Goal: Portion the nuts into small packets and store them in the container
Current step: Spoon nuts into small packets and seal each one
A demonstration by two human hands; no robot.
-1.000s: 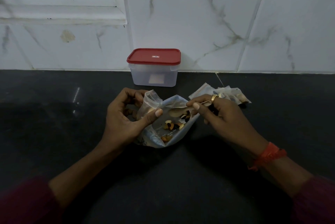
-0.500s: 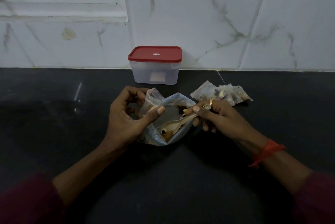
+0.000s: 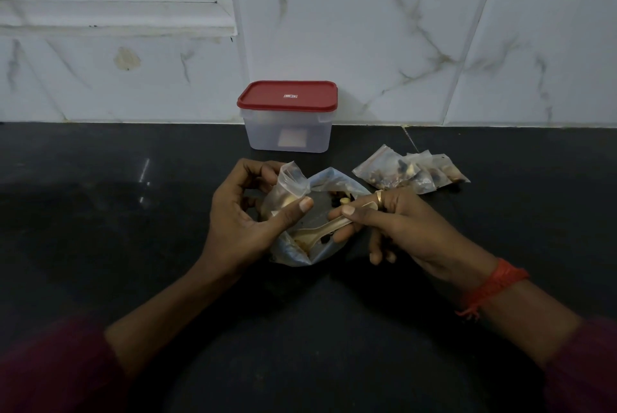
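While both maroon sleeves sit at the bottom edge, the forearms reach forward over the dark countertop. Red thread band on the right wrist. Right hand pinches the handle of a pale spoon between thumb and index finger, the other fingers curled underneath; gold ring on one finger. From that grip the spoon runs left and toward the person, its bowl down inside the big clear bag, which sits open-mouthed on the counter between the two hands. Nuts, dark and pale, lie inside the bag just beyond the right thumb, with a few more around the spoon bowl. Left hand, just left of the spoon grip, holds a small clear packet: thumb pressed across its front, fingers curled behind, mouth up. Packet touches the big bag's left rim; something pale shows through it by the thumb tip. Beyond and right of the right hand's grip, a row of filled packets lies flat and overlapping on the counter, near the hand, not touching it. Farther beyond both grips, roughly between them, stands the translucent container, red lid on, close to the white marble-look wall tiles. Window ledge far left.
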